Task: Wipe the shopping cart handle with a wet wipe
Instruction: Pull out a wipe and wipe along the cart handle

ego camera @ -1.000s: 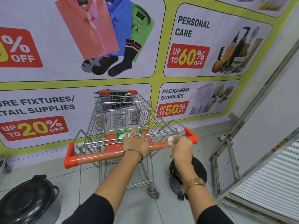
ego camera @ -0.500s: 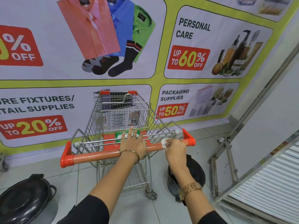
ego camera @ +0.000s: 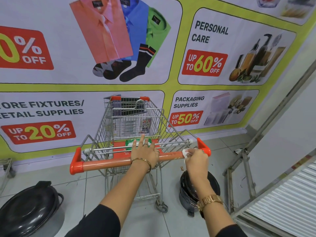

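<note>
A wire shopping cart (ego camera: 131,120) stands in front of me with an orange handle bar (ego camera: 109,164) across its near end. My left hand (ego camera: 144,153) rests flat on the middle of the bar, fingers spread over the child seat. My right hand (ego camera: 196,159) grips the bar near its right end, with a white wet wipe (ego camera: 186,153) bunched between fingers and bar. A green wipe packet (ego camera: 130,142) lies in the seat behind my left hand.
A printed sale banner (ego camera: 205,65) covers the wall behind the cart. A black lidded pot (ego camera: 27,207) sits on the tiled floor at lower left, a black bin (ego camera: 188,195) under my right arm. A metal frame (ego camera: 246,168) and white slatted panel (ego camera: 282,207) stand at right.
My right hand with the wipe slid left along the bar half a second ago and is now back near the right end. My left hand has stayed on the bar.
</note>
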A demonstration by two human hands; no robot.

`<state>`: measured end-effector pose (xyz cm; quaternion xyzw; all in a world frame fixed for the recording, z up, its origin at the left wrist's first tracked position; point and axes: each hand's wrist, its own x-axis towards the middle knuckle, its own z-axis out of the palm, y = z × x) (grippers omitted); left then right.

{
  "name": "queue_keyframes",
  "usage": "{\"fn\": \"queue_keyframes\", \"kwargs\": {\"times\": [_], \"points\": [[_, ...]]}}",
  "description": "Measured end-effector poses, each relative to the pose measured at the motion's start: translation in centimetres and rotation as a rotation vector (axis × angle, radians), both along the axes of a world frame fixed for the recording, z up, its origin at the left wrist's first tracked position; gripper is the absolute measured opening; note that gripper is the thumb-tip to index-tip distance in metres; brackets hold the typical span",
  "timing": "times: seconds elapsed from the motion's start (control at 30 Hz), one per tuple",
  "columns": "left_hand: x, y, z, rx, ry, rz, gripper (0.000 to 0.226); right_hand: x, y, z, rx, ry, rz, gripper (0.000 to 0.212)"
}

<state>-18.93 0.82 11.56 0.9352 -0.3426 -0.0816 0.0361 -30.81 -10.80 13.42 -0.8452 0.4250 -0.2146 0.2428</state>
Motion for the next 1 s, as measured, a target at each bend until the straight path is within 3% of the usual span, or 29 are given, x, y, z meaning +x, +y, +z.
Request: {"fn": "queue_keyframes", "kwargs": {"times": [0.13, 0.27, 0.43, 0.53, 0.77, 0.83, 1.0], "points": [[-0.1, -0.3, 0.1, 0.015, -0.005, 0.003, 0.054, 0.3, 1.2, -0.5, 0.007, 0.029, 0.05, 0.02], [-0.1, -0.2, -0.3, 0.007, -0.013, -0.004, 0.054, -1.6, 2.7, -4.2, 0.029, 0.251, 0.146, 0.022], [0.1, -0.3, -0.2, -0.006, 0.006, -0.003, 0.054, -2.2, 2.1, -4.2, 0.122, -0.099, -0.07, 0.02], [0.1, -0.3, -0.1, -0.007, 0.005, -0.001, 0.054, -1.4, 2.3, -2.0, 0.008, -0.351, -0.163, 0.017], [0.0, -0.1, 0.1, -0.017, 0.009, 0.004, 0.054, -1.3, 0.8, 0.9, -0.193, -0.555, -0.312, 0.015], [0.0, -0.2, 0.2, -0.018, 0.003, 0.004, 0.054, -1.2, 0.5, 1.1, -0.235, -0.495, -0.282, 0.016], [-0.1, -0.1, 0.0, -0.02, 0.007, 0.001, 0.054, 0.8, 1.1, -0.6, -0.142, -0.019, -0.013, 0.026]]}}
